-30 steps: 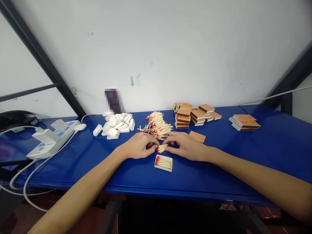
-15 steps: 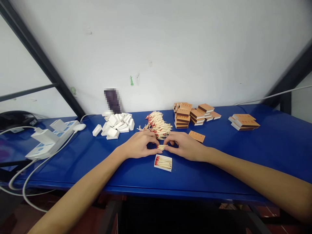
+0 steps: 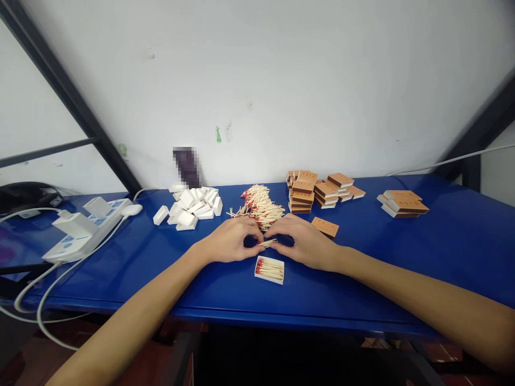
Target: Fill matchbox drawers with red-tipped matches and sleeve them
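My left hand (image 3: pixel 235 239) pinches a small bundle of matches (image 3: pixel 267 243) by the red-headed end, thumb below and fingers above. From the other side my right hand (image 3: pixel 303 241) closes on the same bundle, its thumb at the bare stick ends and its forefinger reaching over toward my left fingers. Just in front of the bundle lies a white matchbox tray (image 3: pixel 269 278) with a layer of matches in it, red heads to the left. Behind both hands spreads a heap of loose matches (image 3: pixel 263 206), partly hidden by the fingers.
White empty trays (image 3: pixel 195 206) are piled at the left. Orange matchboxes (image 3: pixel 302 195) stand stacked at the back right, one sleeve (image 3: pixel 325 227) lies beside my right hand, and more boxes (image 3: pixel 404 203) sit far right. A power strip (image 3: pixel 86 230) with cables occupies the left end.
My right forefinger has shifted left over the matches toward my left fingers. The bundle looks thinner and slightly tilted between the hands. The tray and piles stay put.
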The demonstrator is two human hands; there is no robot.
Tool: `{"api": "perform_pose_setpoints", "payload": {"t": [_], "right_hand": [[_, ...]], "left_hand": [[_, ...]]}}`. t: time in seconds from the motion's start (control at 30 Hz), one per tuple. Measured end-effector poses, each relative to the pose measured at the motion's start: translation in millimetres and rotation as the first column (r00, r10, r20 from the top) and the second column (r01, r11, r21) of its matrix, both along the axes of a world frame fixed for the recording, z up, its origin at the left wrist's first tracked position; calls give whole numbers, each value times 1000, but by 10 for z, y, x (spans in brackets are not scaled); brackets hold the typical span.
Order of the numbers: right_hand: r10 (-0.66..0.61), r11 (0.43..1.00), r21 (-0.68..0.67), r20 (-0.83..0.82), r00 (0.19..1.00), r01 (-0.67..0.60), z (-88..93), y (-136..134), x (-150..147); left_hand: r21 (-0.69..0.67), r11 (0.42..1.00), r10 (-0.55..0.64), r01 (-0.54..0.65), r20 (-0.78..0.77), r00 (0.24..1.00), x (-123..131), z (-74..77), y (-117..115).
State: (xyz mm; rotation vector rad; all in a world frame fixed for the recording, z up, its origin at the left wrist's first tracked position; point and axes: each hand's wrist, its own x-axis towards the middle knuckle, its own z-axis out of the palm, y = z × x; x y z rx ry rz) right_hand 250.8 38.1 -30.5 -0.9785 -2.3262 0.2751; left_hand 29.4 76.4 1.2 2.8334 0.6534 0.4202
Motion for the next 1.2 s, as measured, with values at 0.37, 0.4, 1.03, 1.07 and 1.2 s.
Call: {"api": "perform_pose_setpoints", "payload": {"t": [0.37,0.4,1.03,1.07,1.2], "right_hand": [[24,999,24,27,999,-24,-14,14,-1],[22,999,27,21,1000,-23,-17,12,-3],[47,998,-43,-56,997,-50,14,-20,4],[50,998,-39,-61,997,-52,13,-19,4],[59,998,-10,-80,995,-60,4,-8,4]], "left_hand": [[-17,999,-38,39,29,999,-6,-12,11],[-11,999,-43,44,30,999,-5,-14,13],[78,997,12,-8,-50,999,-38,-18,0],[74,997,13,-9,-54,998,-37,-13,-5],[53,999,4,-1,-61,998,-37,12,-24]]}}
